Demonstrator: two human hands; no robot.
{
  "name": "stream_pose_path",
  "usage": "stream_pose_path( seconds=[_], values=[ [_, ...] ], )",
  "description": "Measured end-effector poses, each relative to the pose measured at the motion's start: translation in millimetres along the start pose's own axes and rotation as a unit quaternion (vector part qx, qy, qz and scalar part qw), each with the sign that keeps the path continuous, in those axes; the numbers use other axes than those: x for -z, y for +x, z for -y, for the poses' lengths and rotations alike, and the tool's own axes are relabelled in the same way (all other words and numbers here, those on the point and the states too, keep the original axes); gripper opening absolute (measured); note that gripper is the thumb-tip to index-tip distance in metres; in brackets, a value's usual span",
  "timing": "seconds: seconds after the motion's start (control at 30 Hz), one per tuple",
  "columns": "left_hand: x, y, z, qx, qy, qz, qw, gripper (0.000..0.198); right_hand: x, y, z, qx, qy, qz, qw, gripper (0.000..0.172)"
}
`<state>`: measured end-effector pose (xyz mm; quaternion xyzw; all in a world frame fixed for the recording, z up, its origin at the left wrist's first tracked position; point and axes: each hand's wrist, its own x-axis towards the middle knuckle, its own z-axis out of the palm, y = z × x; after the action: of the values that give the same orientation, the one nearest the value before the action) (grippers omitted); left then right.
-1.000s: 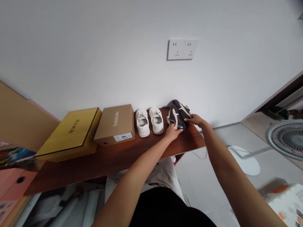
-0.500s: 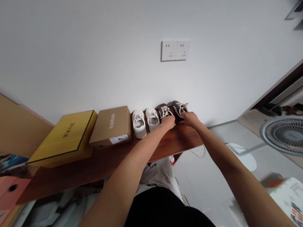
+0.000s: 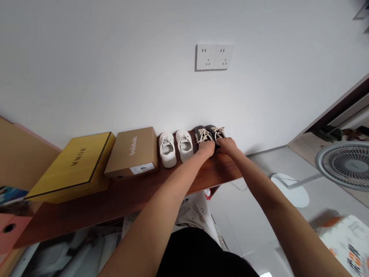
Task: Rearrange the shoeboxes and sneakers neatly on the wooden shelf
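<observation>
Logging a wooden shelf [image 3: 86, 217] below a white wall [image 3: 86, 69]: the dark sneakers [image 3: 201, 132], tilted on their sides a second ago, now stand sole-down, laces up, side by side at the shelf's 3 o'clock end, just beside two white sneakers [image 3: 167, 150]. The left hand [image 3: 206, 149] covers the near end of one dark sneaker, the right hand [image 3: 227, 145] the other; grip firmness cannot be told.

Four shoes [image 3: 167, 150] — two boxes [image 3: 131, 152] — two hands [image 3: 206, 149]

Dark grey sneakers [image 3: 204, 134] with cream laces, side-by-side.
</observation>
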<state>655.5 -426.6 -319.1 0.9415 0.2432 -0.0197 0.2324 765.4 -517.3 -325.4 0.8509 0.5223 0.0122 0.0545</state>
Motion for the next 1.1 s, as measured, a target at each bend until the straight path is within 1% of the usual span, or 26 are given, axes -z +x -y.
stream_pose_path(
  seconds=[0.07, 0.1, 0.2, 0.27, 0.33, 0.37, 0.43, 0.47, 0.53, 0.57, 0.6, 0.67, 0.73, 0.8, 0.83, 0.87, 0.9, 0.93, 0.97, 1.0, 1.07, 1.1],
  values=[
    [-3.7, -2, 0, -0.010, 0.021, -0.017, 1.000, 0.035, -4, -3, 0, 0.008, -0.006, -0.015, 1.000, 0.034],
    [-5.9, -4, 0, -0.024, 0.043, -0.036, 0.998, 0.035, -6, -5, 0, 0.011, -0.009, -0.028, 1.000, 0.034],
    [-10.8, -18, 4, -0.079, 0.110, -0.124, 0.983, 0.035, -8, -12, 2, -0.003, -0.019, -0.082, 0.996, 0.033],
    [-10.2, -32, 9, -0.098, 0.116, -0.174, 0.973, 0.038, -5, -17, 6, -0.028, -0.009, -0.128, 0.991, 0.028],
    [-4.9, -49, 19, -0.102, 0.085, -0.204, 0.970, 0.041, 4, -22, 13, -0.041, 0.034, -0.179, 0.982, 0.027],
    [-0.6, -59, 25, -0.105, 0.062, -0.216, 0.969, 0.042, 9, -24, 18, -0.034, 0.070, -0.204, 0.976, 0.027],
    [9.4, -84, 42, -0.121, 0.005, -0.239, 0.963, 0.044, 21, -31, 33, 0.008, 0.171, -0.250, 0.953, 0.027],
    [14.3, -100, 52, -0.132, -0.027, -0.248, 0.959, 0.044, 27, -35, 44, 0.035, 0.232, -0.267, 0.935, 0.026],
    [21.7, -136, 75, -0.148, -0.092, -0.257, 0.950, 0.043, 33, -45, 72, 0.077, 0.366, -0.278, 0.885, 0.026],
    [23.7, -156, 87, -0.148, -0.123, -0.258, 0.947, 0.042, 32, -50, 90, 0.084, 0.434, -0.269, 0.856, 0.028],
    [24.5, -178, 100, -0.144, -0.147, -0.253, 0.945, 0.039, 29, -56, 110, 0.082, 0.499, -0.250, 0.825, 0.030],
    [23.6, -221, 127, -0.128, -0.181, -0.228, 0.948, 0.032, 16, -68, 157, 0.055, 0.621, -0.189, 0.759, 0.034],
    [21.4, -262, 155, -0.096, -0.195, -0.191, 0.957, 0.022, -2, -78, 210, 0.009, 0.731, -0.102, 0.675, 0.035],
    [20.9, -296, 185, -0.031, -0.199, -0.167, 0.965, 0.018, -17, -85, 263, -0.062, 0.817, 0.019, 0.573, 0.035],
    [21.7, -310, 201, 0.013, -0.205, -0.168, 0.964, 0.022, -21, -87, 287, -0.096, 0.843, 0.086, 0.522, 0.035],
    [23.4, -321, 216, 0.061, -0.217, -0.178, 0.958, 0.026, -23, -87, 309, -0.125, 0.858, 0.138, 0.478, 0.033],
    [25.6, -331, 230, 0.109, -0.238, -0.201, 0.944, 0.032, -23, -85, 328, -0.158, 0.867, 0.173, 0.440, 0.032],
    [28.5, -339, 244, 0.154, -0.270, -0.235, 0.921, 0.036, -20, -81, 345, -0.192, 0.870, 0.194, 0.410, 0.033],
    [31.7, -346, 257, 0.193, -0.315, -0.275, 0.888, 0.039, -16, -76, 358, -0.224, 0.871, 0.202, 0.387, 0.035],
    [35.3, -352, 269, 0.224, -0.369, -0.318, 0.844, 0.039, -11, -69, 369, -0.255, 0.871, 0.203, 0.367, 0.040],
    [43.4, -363, 290, 0.269, -0.484, -0.392, 0.735, 0.035, 0, -55, 382, -0.296, 0.870, 0.204, 0.338, 0.058],
    [48.0, -367, 300, 0.284, -0.536, -0.416, 0.678, 0.032, 5, -48, 386, -0.305, 0.871, 0.206, 0.326, 0.068]
  ],
)
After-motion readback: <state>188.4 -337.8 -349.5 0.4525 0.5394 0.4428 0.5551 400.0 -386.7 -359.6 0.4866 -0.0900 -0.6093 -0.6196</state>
